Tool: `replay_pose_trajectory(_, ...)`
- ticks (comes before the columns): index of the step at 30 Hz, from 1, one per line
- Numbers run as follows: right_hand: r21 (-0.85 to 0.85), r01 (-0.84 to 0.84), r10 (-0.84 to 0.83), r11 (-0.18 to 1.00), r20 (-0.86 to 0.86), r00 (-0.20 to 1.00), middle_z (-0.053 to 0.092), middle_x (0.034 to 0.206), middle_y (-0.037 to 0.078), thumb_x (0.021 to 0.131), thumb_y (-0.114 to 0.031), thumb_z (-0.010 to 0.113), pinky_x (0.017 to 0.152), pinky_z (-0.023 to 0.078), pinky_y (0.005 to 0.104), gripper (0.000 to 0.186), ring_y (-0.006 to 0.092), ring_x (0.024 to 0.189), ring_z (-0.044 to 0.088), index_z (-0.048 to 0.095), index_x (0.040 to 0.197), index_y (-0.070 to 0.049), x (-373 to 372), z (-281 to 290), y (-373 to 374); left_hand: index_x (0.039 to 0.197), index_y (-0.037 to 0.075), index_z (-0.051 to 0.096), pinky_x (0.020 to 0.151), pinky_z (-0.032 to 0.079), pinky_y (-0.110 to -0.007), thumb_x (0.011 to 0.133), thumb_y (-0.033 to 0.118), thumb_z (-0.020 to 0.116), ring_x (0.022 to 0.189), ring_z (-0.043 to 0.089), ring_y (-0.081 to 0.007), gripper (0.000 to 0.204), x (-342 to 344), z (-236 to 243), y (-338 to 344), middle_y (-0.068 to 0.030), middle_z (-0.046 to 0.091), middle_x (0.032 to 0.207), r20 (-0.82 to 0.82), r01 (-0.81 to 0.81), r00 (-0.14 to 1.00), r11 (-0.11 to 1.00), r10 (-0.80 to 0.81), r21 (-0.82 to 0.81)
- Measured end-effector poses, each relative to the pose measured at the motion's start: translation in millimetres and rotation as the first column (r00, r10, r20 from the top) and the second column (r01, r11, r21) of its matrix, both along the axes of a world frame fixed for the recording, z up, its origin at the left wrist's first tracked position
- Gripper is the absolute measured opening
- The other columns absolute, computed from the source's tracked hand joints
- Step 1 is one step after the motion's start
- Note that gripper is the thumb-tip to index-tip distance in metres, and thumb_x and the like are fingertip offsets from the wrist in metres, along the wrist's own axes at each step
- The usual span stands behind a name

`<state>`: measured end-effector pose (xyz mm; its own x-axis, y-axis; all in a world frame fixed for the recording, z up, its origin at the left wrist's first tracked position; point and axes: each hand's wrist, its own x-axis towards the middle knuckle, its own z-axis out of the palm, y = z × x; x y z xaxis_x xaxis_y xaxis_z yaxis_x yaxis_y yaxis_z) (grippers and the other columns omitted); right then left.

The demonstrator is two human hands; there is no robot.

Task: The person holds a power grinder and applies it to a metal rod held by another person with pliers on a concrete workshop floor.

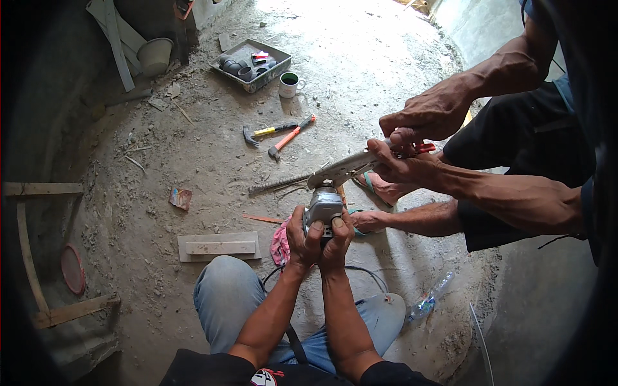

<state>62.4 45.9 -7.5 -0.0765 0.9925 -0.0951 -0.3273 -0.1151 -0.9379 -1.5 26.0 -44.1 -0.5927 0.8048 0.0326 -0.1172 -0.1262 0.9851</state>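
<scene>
Dusty floor spreads ahead of my left hand and right hand. Co-worker is off beyond my right hand, to that side. Tray, holding grey pipe fittings, stands well ahead of both hands. Float, a pale plate with a wooden grip, lies left of my left hand. Long metal wrench, in the co-worker's hands, slants just ahead of mine to the front of the angle grinder; exact bite there: cannot tell. The grinder sits between my two hands, both wrapped around its body, thumbs on top, metal head pointing away from me. Claw hammer and orange-handled hammer lie farther ahead, slightly left. White mug: beyond these, beside the tray.
</scene>
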Motion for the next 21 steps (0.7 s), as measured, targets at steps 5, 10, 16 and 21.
replay_pose_trajectory(5, 0.012, 0.002, -0.002, 1.000, 0.003, 1.000, 0.062, 0.098, 0.004, 0.083, -0.043, 0.061, 0.073, 0.048, 0.0243, 0.057, 0.0107, 0.084, 0.057, 0.058, 0.116, 0.004, -0.2, -3.1, 0.0, 0.089, -0.001, 0.052, 0.061, 0.045, -0.042, 0.079, 0.053, 0.057, 0.065, 0.056, -0.0287, 0.056, 0.5, -5.0, -0.1, -0.0178, 0.058, 0.072, -0.026, -0.012, 1.000, 1.000, 0.012, -0.011)
replay_pose_trajectory(10, 0.009, -0.003, 0.003, 1.000, -0.040, 0.999, 0.061, 0.098, 0.004, 0.083, -0.042, 0.061, 0.072, 0.047, 0.0234, 0.057, 0.0097, 0.083, 0.057, 0.058, 0.116, 0.004, 0.9, -4.5, 0.5, 0.092, 0.000, 0.055, 0.062, 0.044, -0.034, 0.079, 0.054, 0.054, 0.071, 0.053, -0.0154, 0.055, -1.7, 5.3, -2.3, -0.0077, 0.059, 0.077, -0.040, 0.013, 0.999, 0.999, -0.015, -0.036)
replay_pose_trajectory(16, -0.025, -0.001, -0.001, 1.000, -0.074, 0.997, 0.061, 0.098, 0.003, 0.083, -0.041, 0.061, 0.072, 0.047, 0.0232, 0.055, 0.0092, 0.082, 0.056, 0.058, 0.115, 0.004, -1.2, -3.1, -1.7, 0.091, 0.001, 0.055, 0.062, 0.043, -0.034, 0.081, 0.053, 0.051, 0.070, 0.051, -0.0159, 0.053, -3.6, 10.3, -4.8, -0.0081, 0.057, 0.076, -0.074, 0.012, 0.997, 0.999, -0.015, -0.052)
replay_pose_trajectory(21, -0.031, -0.001, -0.001, 1.000, -0.062, 0.998, 0.062, 0.100, 0.004, 0.084, -0.039, 0.060, 0.074, 0.047, 0.0237, 0.054, 0.0094, 0.084, 0.056, 0.058, 0.116, 0.004, 2.4, -4.9, -2.5, 0.092, 0.000, 0.056, 0.062, 0.043, -0.035, 0.080, 0.052, 0.051, 0.071, 0.052, -0.0165, 0.053, -1.9, 17.3, -4.1, -0.0081, 0.058, 0.076, -0.059, 0.010, 0.998, 0.999, -0.013, -0.041)
